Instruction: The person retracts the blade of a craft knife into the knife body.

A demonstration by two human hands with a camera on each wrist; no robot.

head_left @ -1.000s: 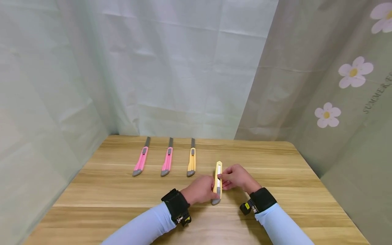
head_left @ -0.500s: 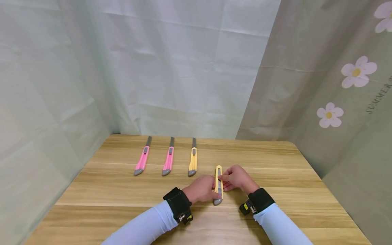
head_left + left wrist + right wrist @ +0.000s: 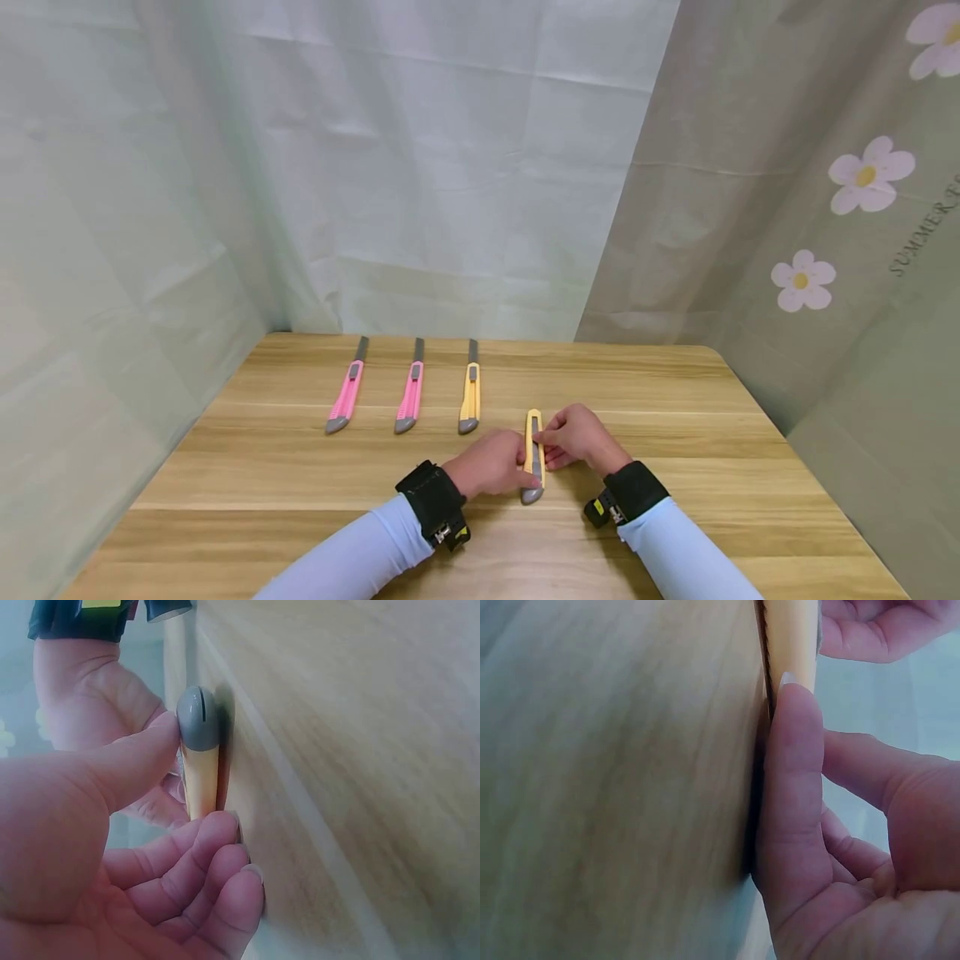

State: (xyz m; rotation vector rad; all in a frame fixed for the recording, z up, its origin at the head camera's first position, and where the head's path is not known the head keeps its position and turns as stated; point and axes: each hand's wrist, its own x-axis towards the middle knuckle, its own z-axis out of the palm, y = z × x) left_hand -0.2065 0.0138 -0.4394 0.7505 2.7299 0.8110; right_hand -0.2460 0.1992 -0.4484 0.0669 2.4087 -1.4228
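A yellow box cutter [image 3: 533,425] with a grey end cap is between my two hands, above or on the wooden table. No blade sticks out past its front tip. My left hand [image 3: 491,463] grips it near the grey cap, thumb on the top face. From the other side my right hand [image 3: 583,437] pinches it about midway along, thumb on its slot; these fingers hide part of the body. Seen from the left wrist, the grey cap [image 3: 198,720] lies against my left thumb. In the right wrist view the yellow body [image 3: 791,641] passes beyond my right fingertip.
Left of my hands lie another yellow box cutter [image 3: 469,396] and two pink ones, one nearer [image 3: 409,396] and one farther left [image 3: 347,396]. Each has its blade out, pointing away. Curtains [image 3: 450,167] hang behind the wooden table [image 3: 300,492].
The front tip of the held box cutter has dipped a little toward the table. Its slot looked bright white and now looks grey. Both hands keep nearly the same place.
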